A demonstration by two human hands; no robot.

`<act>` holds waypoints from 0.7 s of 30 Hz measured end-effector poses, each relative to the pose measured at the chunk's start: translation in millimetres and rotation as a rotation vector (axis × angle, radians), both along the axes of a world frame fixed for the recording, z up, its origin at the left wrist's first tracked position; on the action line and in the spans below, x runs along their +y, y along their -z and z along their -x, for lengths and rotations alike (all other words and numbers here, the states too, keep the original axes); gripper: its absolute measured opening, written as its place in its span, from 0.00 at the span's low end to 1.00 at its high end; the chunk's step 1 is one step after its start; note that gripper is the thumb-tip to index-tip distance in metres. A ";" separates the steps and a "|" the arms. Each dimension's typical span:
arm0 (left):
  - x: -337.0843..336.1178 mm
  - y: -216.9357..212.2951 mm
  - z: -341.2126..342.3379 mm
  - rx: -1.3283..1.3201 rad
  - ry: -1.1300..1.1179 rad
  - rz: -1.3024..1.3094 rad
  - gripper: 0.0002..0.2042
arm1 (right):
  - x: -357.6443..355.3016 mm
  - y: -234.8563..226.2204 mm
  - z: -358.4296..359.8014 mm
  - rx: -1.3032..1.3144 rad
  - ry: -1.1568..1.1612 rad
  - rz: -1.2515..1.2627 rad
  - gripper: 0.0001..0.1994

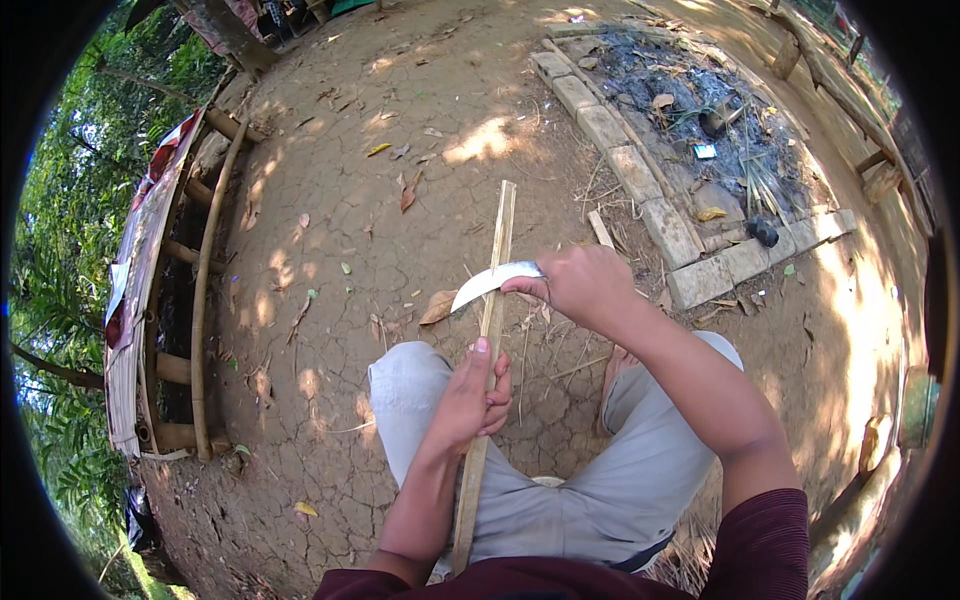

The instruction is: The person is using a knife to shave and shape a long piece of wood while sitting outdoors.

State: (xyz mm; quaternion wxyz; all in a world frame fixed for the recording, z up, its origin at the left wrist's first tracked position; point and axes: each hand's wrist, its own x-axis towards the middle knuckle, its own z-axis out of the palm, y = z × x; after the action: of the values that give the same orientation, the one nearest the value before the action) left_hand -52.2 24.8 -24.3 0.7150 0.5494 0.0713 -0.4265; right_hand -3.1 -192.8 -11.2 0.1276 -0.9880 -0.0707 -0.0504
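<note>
A long, narrow strip of split bamboo or wood [470, 500] runs up from my lap, between my knees, out over the ground. My left hand [470, 398] is wrapped round it near its middle, thumb lying along the top. Above that, my right hand [583, 287] grips a knife whose handle is hidden in the fist. The knife's curved, pale blade [497, 282] points left and lies across the strip. Its edge appears to touch the wood, though I cannot tell how deep it sits.
Cracked bare earth with dry leaves [438, 307] surrounds me. At the far right, a brick border [637, 174] encloses an ash pit [690, 110]. On the left stands a low bamboo bench [205, 300] with greenery behind it. A short wood offcut [600, 229] lies beyond my right hand.
</note>
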 end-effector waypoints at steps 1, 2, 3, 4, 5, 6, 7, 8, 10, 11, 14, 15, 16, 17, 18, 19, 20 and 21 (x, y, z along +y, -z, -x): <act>-1.4 0.2 -0.8 -0.010 0.010 0.000 0.25 | -2.7 5.7 -3.2 -0.022 0.012 -0.027 0.37; -2.1 0.4 2.1 -0.008 0.020 0.000 0.25 | -9.5 2.0 -10.8 -0.010 0.057 -0.025 0.37; -3.4 0.9 6.4 -0.006 0.028 0.001 0.25 | -19.6 -3.3 -22.2 0.002 0.102 -0.023 0.37; -4.6 1.4 7.6 -0.007 0.041 0.002 0.25 | -25.8 -6.8 -29.7 0.011 0.151 -0.021 0.37; -3.9 1.3 6.0 -0.006 0.038 0.001 0.25 | -24.4 -3.1 -33.4 0.001 0.150 0.009 0.38; -3.2 1.0 3.7 -0.006 0.034 0.000 0.25 | -24.7 0.7 -37.5 -0.024 0.165 0.008 0.39; -2.5 1.1 3.4 -0.002 0.028 -0.001 0.25 | -26.7 5.3 -41.4 -0.045 0.178 0.006 0.40; 0.7 -0.7 7.1 0.008 0.046 0.008 0.25 | -27.8 8.3 -44.2 -0.062 0.190 -0.002 0.42; 3.0 -5.3 14.1 0.017 0.095 0.034 0.25 | -69.7 5.3 -63.7 -0.013 0.399 -0.098 0.43; 4.4 -4.9 15.6 0.012 0.089 0.019 0.25 | -90.4 2.4 -67.6 0.003 0.510 -0.146 0.43; 9.4 -4.2 16.3 0.031 0.032 -0.002 0.26 | -100.4 -10.2 -56.1 0.020 0.506 -0.126 0.44; 8.2 -6.8 8.6 0.044 0.016 0.009 0.26 | -93.4 -10.8 -52.2 0.052 0.459 -0.179 0.44; 6.6 -7.6 6.5 0.063 0.008 0.029 0.26 | -77.9 -13.6 -41.0 0.089 0.419 -0.223 0.43; 8.0 -5.6 5.9 0.031 -0.006 0.065 0.26 | -61.8 -16.6 -33.4 0.120 0.376 -0.274 0.43; 10.0 -3.6 4.7 -0.005 -0.018 0.098 0.26 | -47.6 -24.5 -27.1 0.146 0.319 -0.312 0.42; 11.5 -3.2 5.2 -0.040 -0.030 0.124 0.26 | -34.6 -29.5 -20.5 0.173 0.262 -0.356 0.41; 10.6 -3.7 4.8 -0.046 -0.021 0.126 0.26 | -25.1 -27.7 -16.9 0.143 0.191 -0.352 0.40; 8.2 -3.7 5.4 -0.052 -0.014 0.127 0.25 | -16.6 -24.6 -14.1 0.113 0.119 -0.345 0.39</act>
State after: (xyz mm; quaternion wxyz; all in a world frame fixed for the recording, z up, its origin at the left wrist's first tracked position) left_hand -57.6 33.0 -20.7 0.7530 0.5133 0.0294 -0.4107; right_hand 10.9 -209.5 13.4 0.2957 -0.9552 0.0051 -0.0136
